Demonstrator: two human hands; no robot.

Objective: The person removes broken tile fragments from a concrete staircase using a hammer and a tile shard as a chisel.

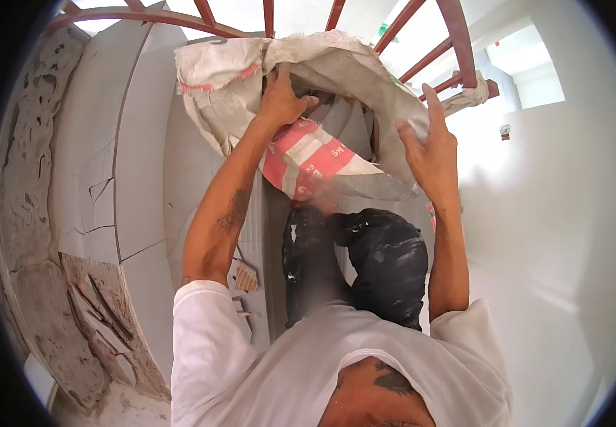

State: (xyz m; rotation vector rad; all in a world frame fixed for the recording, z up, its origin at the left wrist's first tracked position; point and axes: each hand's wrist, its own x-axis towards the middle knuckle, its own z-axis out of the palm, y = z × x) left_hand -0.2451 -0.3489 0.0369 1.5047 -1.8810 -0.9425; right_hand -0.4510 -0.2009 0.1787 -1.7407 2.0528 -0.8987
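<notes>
A whitish woven sack (230, 114) with red printed bands stands in front of me, its mouth facing me and its rim crumpled and folded back. Inside it are grey flat pieces (340, 121) that look like broken tile. My left hand (283, 103) is at the left of the mouth, fingers against the inner rim and thumb stretched away from them. At the right side of the sack, my right hand (432, 146) has its thumb and forefinger spread wide, the thumb near the cloth. Some of its other fingers are hidden.
Red-brown metal bars (269, 18) curve behind the sack. Cracked grey panels (141, 142) and rough cement (27, 164) lie to the left. Broken fragments (246, 277) rest beside my legs (386, 249). A pale wall or floor surface (550, 213) extends on the right.
</notes>
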